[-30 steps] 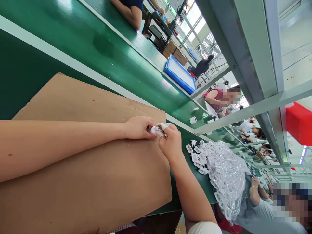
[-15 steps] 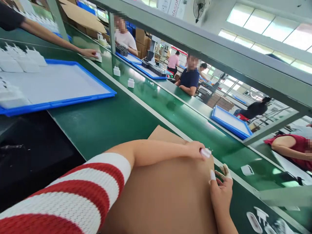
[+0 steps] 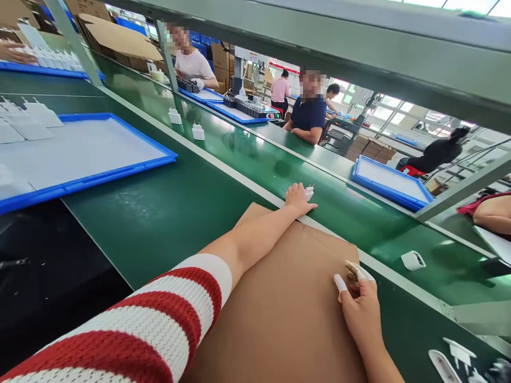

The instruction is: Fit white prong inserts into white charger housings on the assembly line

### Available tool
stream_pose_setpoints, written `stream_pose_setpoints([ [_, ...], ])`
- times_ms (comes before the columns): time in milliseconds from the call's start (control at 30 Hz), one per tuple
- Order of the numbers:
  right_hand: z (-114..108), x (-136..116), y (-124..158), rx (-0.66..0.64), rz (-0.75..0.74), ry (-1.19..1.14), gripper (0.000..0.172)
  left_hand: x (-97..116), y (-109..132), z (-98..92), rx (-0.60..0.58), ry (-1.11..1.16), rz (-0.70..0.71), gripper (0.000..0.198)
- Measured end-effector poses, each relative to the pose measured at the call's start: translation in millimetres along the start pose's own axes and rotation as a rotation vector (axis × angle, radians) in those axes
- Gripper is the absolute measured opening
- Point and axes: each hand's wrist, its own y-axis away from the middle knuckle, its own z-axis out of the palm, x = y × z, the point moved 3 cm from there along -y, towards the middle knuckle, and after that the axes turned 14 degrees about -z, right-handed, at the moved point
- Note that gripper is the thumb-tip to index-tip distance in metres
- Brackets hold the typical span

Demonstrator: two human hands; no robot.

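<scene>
At the green belt [image 3: 255, 159]: left hand [image 3: 296, 200], thumb spread, fingers beside a white plug [image 3: 309, 192]; whether they grip it cannot be told.
Cardboard [image 3: 287, 308] edge: right hand [image 3: 362, 306], fingers half-curled, thumb apart.
Belt, farther right: white case [image 3: 412, 260].

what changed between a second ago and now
The left hand carried the white plug forward from the cardboard sheet to the green belt; whether its grip has loosened is unclear. The right hand let go of it and opened. The cardboard sheet stayed put.

Co-worker in navy shirt [image 3: 307, 119]; blue-rimmed tray [image 3: 389, 178] to right; stacked brown boxes [image 3: 373, 150] behind tray.
</scene>
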Motion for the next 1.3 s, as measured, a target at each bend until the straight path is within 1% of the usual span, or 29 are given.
stream_pose_setpoints([
  [33, 0.4, -0.1, -0.2, -0.003, -0.022, 0.008, 0.064, 0.9, 1.5, -0.4, 0.059, 0.015, 0.017, 0.098],
  [67, 0.6, 0.1, -0.3, -0.008, -0.036, 0.015, 0.063, 3.0, 3.6, -1.6, 0.128, 0.039, 0.063, 0.104],
  [100, 0.7, 0.5, -0.5, -0.014, -0.046, 0.023, 0.063, 6.0, 6.4, -2.8, 0.196, 0.067, 0.142, 0.1],
  [133, 0.8, 1.1, -0.7, -0.021, -0.059, 0.032, 0.062, 9.8, 10.2, -3.4, 0.247, 0.091, 0.254, 0.09],
  [167, 0.8, 1.4, -0.9, -0.027, -0.081, 0.043, 0.061, 14.1, 14.7, -2.4, 0.257, 0.096, 0.393, 0.075],
  [200, 0.9, 1.5, -1.1, -0.031, -0.115, 0.056, 0.059, 18.2, 19.7, 0.6, 0.221, 0.078, 0.539, 0.061],
  [267, 1.2, 1.1, -1.4, -0.039, -0.197, 0.092, 0.054, 23.6, 30.0, 10.7, 0.062, -0.009, 0.769, 0.043],
  [300, 1.5, 0.9, -1.4, -0.043, -0.231, 0.112, 0.052, 24.7, 34.6, 16.2, -0.022, -0.056, 0.842, 0.039],
  [367, 2.0, 0.8, -1.2, -0.045, -0.278, 0.146, 0.049, 25.1, 40.9, 24.5, -0.13, -0.122, 0.91, 0.031],
  [467, 2.3, 0.7, -0.9, -0.045, -0.297, 0.158, 0.047, 24.1, 43.1, 27.7, -0.181, -0.162, 0.913, 0.029],
  [633, 1.6, 1.3, 0.1, -0.051, -0.287, 0.171, 0.045, 22.3, 39.9, 21.0, -0.192, -0.184, 0.835, 0.034],
  [833, 1.7, 1.9, -3.9, -0.057, -0.309, 0.144, 0.04, 23.8, 38.1, 19.3, -0.218, -0.23, 0.765, 0.034],
  [967, -0.8, -9.2, -1.5, -0.039, -0.322, 0.087, 0.035, 29.2, 47.3, 9.7, -0.241, -0.243, 0.748, 0.032],
  [1033, -2.7, -15.4, 0.8, 0.004, -0.299, 0.024, 0.035, 31.3, 55.0, 2.3, -0.258, -0.23, 0.762, 0.031],
  [1067, -4.0, -16.5, 0.3, 0.03, -0.279, -0.012, 0.035, 31.6, 57.3, -0.5, -0.265, -0.216, 0.776, 0.034],
  [1100, -6.8, -15.6, -1.5, 0.063, -0.261, -0.028, 0.035, 31.6, 57.9, -2.1, -0.273, -0.197, 0.8, 0.042],
  [1167, -20.0, -7.1, -7.6, 0.13, -0.216, 0.036, 0.035, 30.5, 53.5, -0.2, -0.285, -0.158, 0.828, 0.066],
  [1200, -31.4, 0.1, -10.0, 0.143, -0.177, 0.078, 0.034, 29.6, 49.6, 3.2, -0.283, -0.148, 0.84, 0.08],
  [1233, -46.5, 8.3, -10.8, 0.146, -0.136, 0.137, 0.034, 28.3, 44.4, 7.4, -0.242, -0.164, 0.837, 0.092],
  [1300, -86.1, 24.5, -5.4, 0.109, -0.062, 0.35, 0.035, 24.7, 32.8, 18.5, -0.177, -0.203, 0.837, 0.11],
])
